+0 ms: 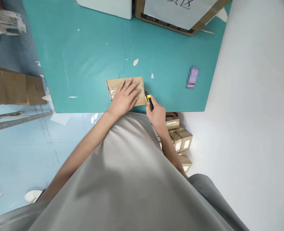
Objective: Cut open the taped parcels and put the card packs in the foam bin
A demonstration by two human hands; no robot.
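Observation:
A small flat cardboard box [140, 84] lies at the near edge of the green table [89, 64]. My left hand [125, 96] rests flat on top of it, fingers spread toward its right side. Clear tape glints at the box's left end, partly under that hand. In my right hand [156, 112] is a yellow and black box cutter [149, 100], gripped with the fingers wrapped round its handle. Its tip is at the right edge of the box; whether the blade is in the cardboard I cannot tell.
A large cardboard box [164, 24] and a white object [108, 7] stand at the table's far side. A blurred purple item [192, 77] lies at the right, with paper scraps [135, 62] scattered about. Stacked small boxes [186, 141] are below the table's right edge, beside a white wall [252, 106].

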